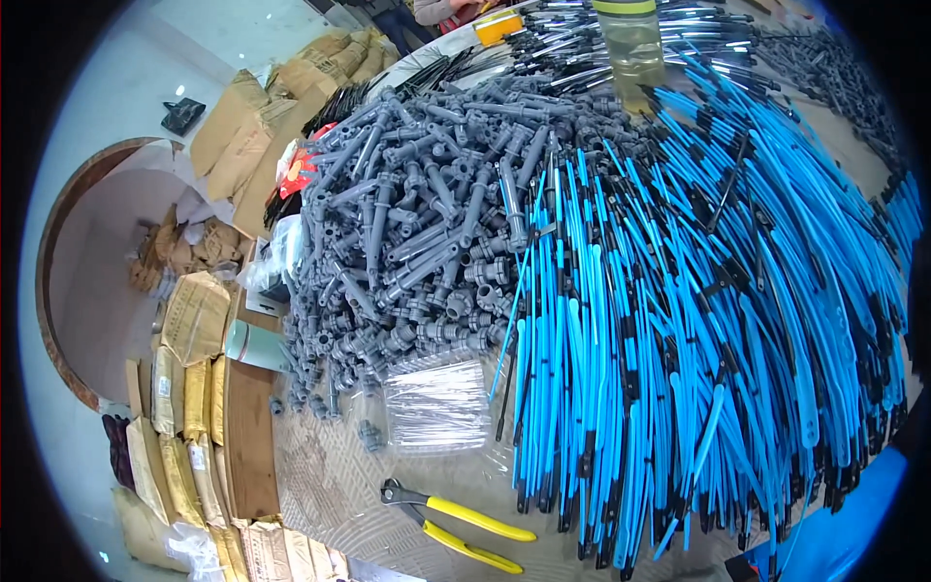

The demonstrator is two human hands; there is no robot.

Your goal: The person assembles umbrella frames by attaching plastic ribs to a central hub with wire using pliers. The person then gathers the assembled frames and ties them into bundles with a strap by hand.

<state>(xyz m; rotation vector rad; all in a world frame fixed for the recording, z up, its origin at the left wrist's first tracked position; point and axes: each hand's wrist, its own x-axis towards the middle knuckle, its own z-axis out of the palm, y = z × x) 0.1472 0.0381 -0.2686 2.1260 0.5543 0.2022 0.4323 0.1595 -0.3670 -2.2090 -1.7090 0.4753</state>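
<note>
Neither of my hands shows in the head view. Near the front of the table lies a pair of pliers (465, 529) with yellow handles, its dark jaws pointing left and its handles spread. Behind it sits a clear plastic tray (390, 441) full of thin silvery pins or rods. Grey plastic pipe fittings (417, 213) make a large heap behind the tray. A broad pile of long blue strips with black ends (669, 369) covers the right side of the table, lying mostly lengthwise toward me.
A bottle (635, 58) with a green-yellow lid stands at the back. A pale green cup (254, 344) is by the left edge. Stacked paper-wrapped packages (199, 407) and a round bin (58, 262) stand left of the table. Another person's hands (456, 8) show at the far edge.
</note>
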